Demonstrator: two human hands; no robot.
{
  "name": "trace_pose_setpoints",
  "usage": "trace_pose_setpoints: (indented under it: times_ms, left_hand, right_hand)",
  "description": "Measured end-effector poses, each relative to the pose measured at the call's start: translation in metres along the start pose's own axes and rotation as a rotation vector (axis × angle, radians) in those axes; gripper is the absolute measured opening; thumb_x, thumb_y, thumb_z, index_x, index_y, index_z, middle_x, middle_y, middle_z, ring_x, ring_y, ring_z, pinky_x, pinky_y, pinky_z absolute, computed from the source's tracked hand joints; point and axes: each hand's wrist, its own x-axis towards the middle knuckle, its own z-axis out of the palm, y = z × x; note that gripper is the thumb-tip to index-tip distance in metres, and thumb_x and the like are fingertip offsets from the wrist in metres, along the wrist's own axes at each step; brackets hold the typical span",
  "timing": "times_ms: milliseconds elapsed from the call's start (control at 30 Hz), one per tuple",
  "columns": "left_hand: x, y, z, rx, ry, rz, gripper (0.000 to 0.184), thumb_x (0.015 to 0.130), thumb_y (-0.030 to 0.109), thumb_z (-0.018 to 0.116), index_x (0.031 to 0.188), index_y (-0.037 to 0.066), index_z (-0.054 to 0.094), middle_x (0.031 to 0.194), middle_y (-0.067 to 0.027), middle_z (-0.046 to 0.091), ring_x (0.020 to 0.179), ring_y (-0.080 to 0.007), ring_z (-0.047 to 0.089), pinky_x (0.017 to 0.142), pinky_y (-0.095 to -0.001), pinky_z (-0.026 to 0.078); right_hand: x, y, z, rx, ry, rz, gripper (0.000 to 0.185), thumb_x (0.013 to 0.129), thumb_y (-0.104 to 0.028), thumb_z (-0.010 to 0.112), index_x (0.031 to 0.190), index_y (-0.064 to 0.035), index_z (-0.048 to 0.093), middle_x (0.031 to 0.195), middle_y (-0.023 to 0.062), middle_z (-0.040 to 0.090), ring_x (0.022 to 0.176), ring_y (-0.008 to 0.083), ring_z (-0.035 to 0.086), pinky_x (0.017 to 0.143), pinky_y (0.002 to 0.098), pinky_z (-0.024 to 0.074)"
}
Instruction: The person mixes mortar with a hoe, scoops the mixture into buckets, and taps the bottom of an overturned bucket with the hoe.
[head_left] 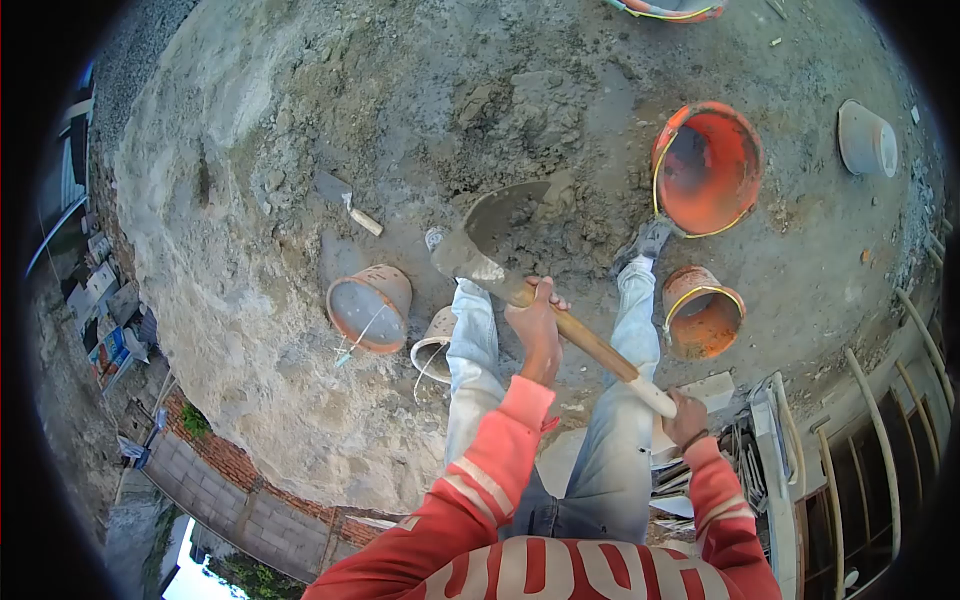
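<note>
My left hand (537, 325) is closed around the wooden shaft of a shovel (590, 345), just behind its blade. My right hand (686, 418) grips the pale end of the handle, lower right. The shovel's broad grey blade is tilted, its edge against a heap of wet grey mortar (560, 215) on the ground between my feet. A trowel (352, 207) with a wooden handle lies left of the blade. Beyond my right foot lies a large orange bucket (738, 165) with a yellow handle, its open mouth facing me.
A bucket of greyish liquid (362, 303) stands left of my legs, with a smaller bucket (432, 358) partly behind my left leg. An orange-brown bucket (708, 335) is right of my right leg. A pale bucket (865, 138) lies far right. Wooden poles (875, 430) line the lower right.
</note>
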Motion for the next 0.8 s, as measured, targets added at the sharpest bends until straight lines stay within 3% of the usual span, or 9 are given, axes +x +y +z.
trace_pose_setpoints:
  times_ms: [133, 167, 200, 267, 367, 433, 567, 700, 800]
  left_hand:
    - [-0.008, -0.001, -0.001, 0.055, 0.050, -0.038, 0.016, 0.086, -0.001, 0.060, 0.092, 0.005, 0.046, 0.066, -0.0037, 0.049, 0.049, -0.0137, 0.048, 0.046, -0.0300, 0.045]
    - [0.008, -0.006, -0.001, 0.149, 0.014, -0.102, 0.016, 0.085, 0.000, 0.060, 0.091, 0.005, 0.046, 0.065, -0.0030, 0.048, 0.048, -0.0138, 0.047, 0.045, -0.0308, 0.044]
    - [0.031, -0.012, 0.004, 0.235, -0.028, -0.162, 0.015, 0.084, 0.000, 0.060, 0.090, 0.005, 0.046, 0.063, -0.0024, 0.047, 0.046, -0.0139, 0.047, 0.043, -0.0316, 0.044]
    - [0.141, -0.044, 0.004, 0.451, -0.046, -0.060, 0.010, 0.083, 0.002, 0.058, 0.085, 0.003, 0.048, 0.062, -0.0026, 0.047, 0.043, -0.0132, 0.045, 0.039, -0.0316, 0.041]
    - [0.188, -0.011, 0.013, 0.494, -0.182, -0.235, 0.008, 0.083, 0.004, 0.057, 0.080, 0.002, 0.050, 0.061, -0.0032, 0.048, 0.044, -0.0128, 0.046, 0.038, -0.0308, 0.041]
    - [0.192, 0.013, 0.040, 0.648, -0.207, -0.059, 0.007, 0.083, 0.005, 0.057, 0.080, 0.002, 0.051, 0.061, -0.0036, 0.050, 0.043, -0.0126, 0.047, 0.038, -0.0303, 0.041]
    - [0.211, 0.042, 0.033, 0.803, -0.270, -0.104, 0.007, 0.083, 0.003, 0.057, 0.080, 0.001, 0.051, 0.061, -0.0038, 0.049, 0.043, -0.0129, 0.047, 0.038, -0.0303, 0.041]
    - [0.197, 0.122, 0.111, 0.782, -0.224, 0.323, 0.008, 0.083, 0.001, 0.057, 0.082, 0.000, 0.050, 0.062, -0.0050, 0.049, 0.044, -0.0139, 0.049, 0.039, -0.0296, 0.043]
    - [0.197, 0.204, 0.161, 0.546, -0.329, 0.470, 0.011, 0.082, 0.002, 0.058, 0.087, 0.000, 0.048, 0.065, -0.0056, 0.050, 0.047, -0.0142, 0.051, 0.042, -0.0292, 0.045]
  right_hand:
    - [-0.043, -0.070, -0.035, 0.046, 0.038, -0.045, 0.028, 0.073, -0.015, 0.064, 0.100, -0.0115, 0.058, 0.074, 0.0177, 0.065, 0.070, 0.0379, 0.064, 0.063, 0.0491, 0.0498]
    - [-0.036, -0.091, -0.032, 0.068, -0.056, 0.042, 0.032, 0.072, -0.014, 0.065, 0.103, -0.0095, 0.057, 0.074, 0.0186, 0.064, 0.071, 0.0381, 0.064, 0.063, 0.0488, 0.0497]
    - [-0.020, -0.111, -0.030, 0.085, -0.143, 0.125, 0.036, 0.071, -0.013, 0.066, 0.105, -0.0074, 0.056, 0.074, 0.0195, 0.064, 0.071, 0.0383, 0.064, 0.063, 0.0485, 0.0497]
    - [0.047, -0.135, 0.014, 0.216, 0.032, 0.116, 0.040, 0.069, -0.012, 0.066, 0.106, -0.0021, 0.056, 0.076, 0.0228, 0.063, 0.074, 0.0417, 0.063, 0.066, 0.0488, 0.0496]
    - [0.074, -0.216, 0.017, 0.462, 0.040, 0.085, 0.040, 0.068, -0.011, 0.067, 0.103, 0.0023, 0.054, 0.078, 0.0255, 0.062, 0.078, 0.0454, 0.061, 0.069, 0.0495, 0.0491]
    - [0.095, -0.236, 0.012, 0.674, 0.096, 0.106, 0.034, 0.069, -0.008, 0.064, 0.099, 0.0036, 0.055, 0.080, 0.0280, 0.061, 0.079, 0.0474, 0.060, 0.070, 0.0498, 0.0487]
    - [0.100, -0.272, 0.026, 0.766, 0.144, 0.076, 0.029, 0.069, -0.006, 0.063, 0.096, 0.0037, 0.055, 0.080, 0.0289, 0.061, 0.079, 0.0472, 0.060, 0.069, 0.0497, 0.0486]
    - [0.163, -0.266, -0.017, 0.713, 0.209, -0.026, 0.026, 0.070, -0.006, 0.062, 0.094, 0.0031, 0.056, 0.081, 0.0297, 0.061, 0.081, 0.0465, 0.060, 0.069, 0.0508, 0.0487]
    - [0.204, -0.288, -0.066, 0.674, 0.287, -0.178, 0.027, 0.071, -0.007, 0.063, 0.096, 0.0020, 0.056, 0.084, 0.0296, 0.062, 0.083, 0.0457, 0.060, 0.070, 0.0505, 0.0492]
